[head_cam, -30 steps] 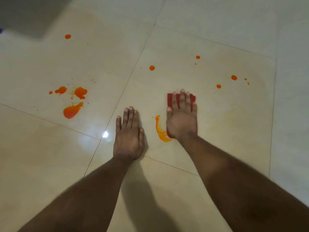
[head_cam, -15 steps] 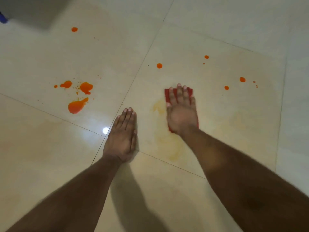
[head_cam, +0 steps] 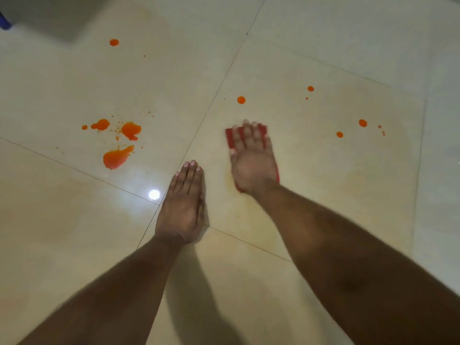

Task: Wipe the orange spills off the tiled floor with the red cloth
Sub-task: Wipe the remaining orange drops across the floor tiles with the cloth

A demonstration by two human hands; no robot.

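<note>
Pressure is being put on the red cloth (head_cam: 230,138) by the right hand (head_cam: 251,160), which is laid flat over it with the fingers (head_cam: 246,131) straight and slightly spread; nothing is gripped, the cloth is simply pinned against the tiled floor (head_cam: 323,183). Only strips of red are seen between the fingers and along both edges of the palm. The left hand (head_cam: 183,207) is planted flat on the floor just beside and nearer the camera, fingers straight and held together, right over a crossing of grout lines, and nothing is held by it.

A faint yellowish smear (head_cam: 230,180) is seen on the tile beside the right wrist. Beyond the cloth, a round orange drop (head_cam: 241,100) is seen close ahead of the fingertips, and smaller drops (head_cam: 363,123) are scattered well off to the right. The largest orange spills (head_cam: 117,156) are found on the neighbouring tile to the left, well apart from the cloth, with a lone drop (head_cam: 114,42) farther back. A bright light reflection (head_cam: 154,194) is caught on the glossy tile near the left hand.
</note>
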